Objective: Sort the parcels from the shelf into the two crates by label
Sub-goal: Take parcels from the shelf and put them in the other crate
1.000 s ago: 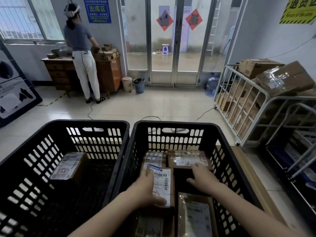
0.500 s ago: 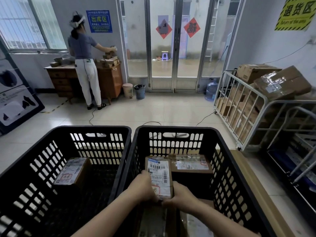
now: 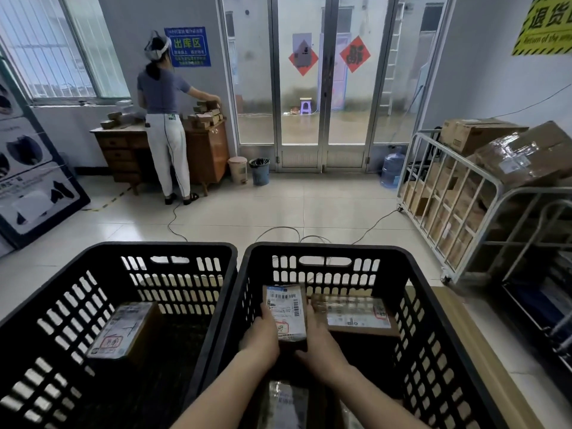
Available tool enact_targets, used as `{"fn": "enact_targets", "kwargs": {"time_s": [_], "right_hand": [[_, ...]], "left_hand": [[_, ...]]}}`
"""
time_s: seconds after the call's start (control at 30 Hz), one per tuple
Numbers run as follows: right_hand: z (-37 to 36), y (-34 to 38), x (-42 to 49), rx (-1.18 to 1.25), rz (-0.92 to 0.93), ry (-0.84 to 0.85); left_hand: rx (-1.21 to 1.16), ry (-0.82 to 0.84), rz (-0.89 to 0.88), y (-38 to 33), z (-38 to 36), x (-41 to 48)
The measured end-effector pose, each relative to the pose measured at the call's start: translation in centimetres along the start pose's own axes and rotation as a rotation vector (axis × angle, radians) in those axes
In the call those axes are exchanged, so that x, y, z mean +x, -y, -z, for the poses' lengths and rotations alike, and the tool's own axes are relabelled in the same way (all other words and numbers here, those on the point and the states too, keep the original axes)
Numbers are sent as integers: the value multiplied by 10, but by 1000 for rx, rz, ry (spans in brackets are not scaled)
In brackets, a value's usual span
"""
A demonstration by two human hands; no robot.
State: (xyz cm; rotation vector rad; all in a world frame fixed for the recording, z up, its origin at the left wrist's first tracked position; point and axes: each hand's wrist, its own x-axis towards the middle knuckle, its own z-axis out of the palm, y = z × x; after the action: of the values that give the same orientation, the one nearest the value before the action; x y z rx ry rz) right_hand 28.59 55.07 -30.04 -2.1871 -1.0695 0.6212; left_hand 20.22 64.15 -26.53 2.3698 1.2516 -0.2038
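The left hand (image 3: 261,334) and right hand (image 3: 318,339) clamp the labelled parcel (image 3: 286,315) by its long sides, at six o'clock inside the right crate (image 3: 325,247); it seems light, stiff cardboard, best gripped on those edges.

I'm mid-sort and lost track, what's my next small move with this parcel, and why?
Probably set the parcel down in the far-left corner of the right crate and let go: left hand and right hand grip it there, label up, beside the taped parcel.
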Motion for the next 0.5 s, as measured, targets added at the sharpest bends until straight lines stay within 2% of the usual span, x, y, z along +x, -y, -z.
{"fn": "enact_targets", "kwargs": {"time_s": [0.1, 0.3, 0.5], "right_hand": [[-2, -1, 1, -129, 11, -29], [-8, 3, 9, -175, -11, -96], [4, 5, 4, -202, -39, -30]], "left_hand": [[77, -6, 3, -2, -3, 8], [158, 14, 22, -8, 2, 15], [172, 27, -1, -12, 8, 6]]}}
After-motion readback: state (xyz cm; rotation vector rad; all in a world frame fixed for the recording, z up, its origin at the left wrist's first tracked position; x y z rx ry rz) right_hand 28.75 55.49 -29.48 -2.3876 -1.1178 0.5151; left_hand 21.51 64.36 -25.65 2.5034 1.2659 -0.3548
